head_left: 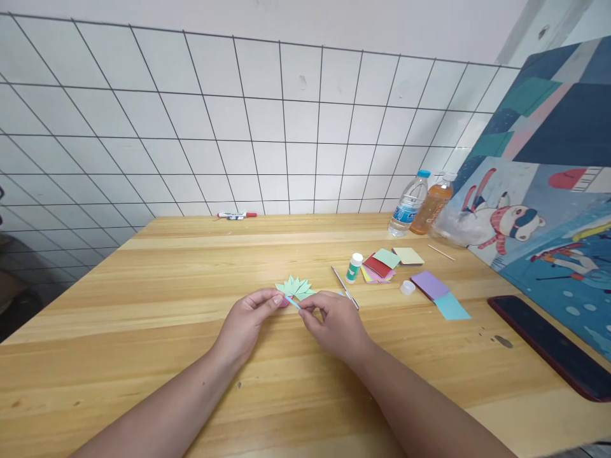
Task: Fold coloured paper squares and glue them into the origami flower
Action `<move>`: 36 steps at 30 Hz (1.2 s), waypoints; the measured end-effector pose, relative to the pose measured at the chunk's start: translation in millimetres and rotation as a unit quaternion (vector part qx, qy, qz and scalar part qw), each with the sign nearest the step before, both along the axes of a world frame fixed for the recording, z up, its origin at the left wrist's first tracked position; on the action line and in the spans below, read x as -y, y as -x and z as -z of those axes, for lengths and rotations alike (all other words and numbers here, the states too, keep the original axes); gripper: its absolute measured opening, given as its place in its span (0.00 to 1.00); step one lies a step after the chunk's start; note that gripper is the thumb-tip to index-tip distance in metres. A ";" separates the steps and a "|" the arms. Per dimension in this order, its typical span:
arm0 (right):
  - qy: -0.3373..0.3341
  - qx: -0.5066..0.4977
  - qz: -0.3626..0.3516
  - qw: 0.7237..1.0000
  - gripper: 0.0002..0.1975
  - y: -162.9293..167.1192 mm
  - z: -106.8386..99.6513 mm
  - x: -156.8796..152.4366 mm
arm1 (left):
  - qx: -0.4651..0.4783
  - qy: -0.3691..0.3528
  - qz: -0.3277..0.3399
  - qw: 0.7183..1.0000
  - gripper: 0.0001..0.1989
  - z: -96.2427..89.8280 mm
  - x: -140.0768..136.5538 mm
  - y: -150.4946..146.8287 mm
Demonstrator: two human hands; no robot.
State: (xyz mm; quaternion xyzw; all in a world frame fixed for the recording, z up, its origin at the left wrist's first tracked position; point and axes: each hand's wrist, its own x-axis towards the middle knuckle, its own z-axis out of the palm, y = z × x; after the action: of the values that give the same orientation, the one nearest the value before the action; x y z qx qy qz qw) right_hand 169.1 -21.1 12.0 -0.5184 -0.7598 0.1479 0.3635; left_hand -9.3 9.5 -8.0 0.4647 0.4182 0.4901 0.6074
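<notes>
Between my two hands is a narrow strip of blue paper [293, 303], pinched at both ends. My left hand [251, 316] grips its left end between thumb and fingertips, and my right hand [333, 321] pinches the right end. Just beyond the fingertips lies a pointed, fan-like folded piece of light green paper [294, 286] on the table. A small pink-purple piece [284, 302] shows beside my left thumb, mostly hidden. Right of the folded paper lies a thin pen-like stick [344, 287], and near it stands a glue stick [354, 268] with a white top.
Stacked coloured paper squares [379, 264] lie right of the glue, with purple and blue sheets [432, 284] and a clear cap [407, 287] nearby. A phone [548, 343] lies far right. Two bottles [409, 203] stand at the back; markers [237, 215] lie by the tiled wall.
</notes>
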 end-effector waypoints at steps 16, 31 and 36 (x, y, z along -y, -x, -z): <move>0.045 0.028 0.028 0.998 0.05 0.9 -1.4 -0.3 | -0.031 -0.012 0.004 0.999 0.11 1.3 -0.1 -1.6; 0.067 0.025 0.045 0.996 0.06 1.4 -0.5 -0.2 | -0.109 -0.053 -0.025 0.992 0.12 -1.6 0.9 -4.2; 0.067 0.041 0.044 0.996 0.06 0.8 -1.1 0.1 | -0.130 -0.070 -0.023 0.989 0.12 0.2 0.7 -3.2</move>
State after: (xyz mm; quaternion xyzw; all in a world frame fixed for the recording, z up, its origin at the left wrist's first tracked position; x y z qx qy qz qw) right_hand 168.3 -21.2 13.0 -0.5799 -0.7392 0.1606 0.3024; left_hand -6.0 8.7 -8.2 0.5562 0.4686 0.4674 0.5026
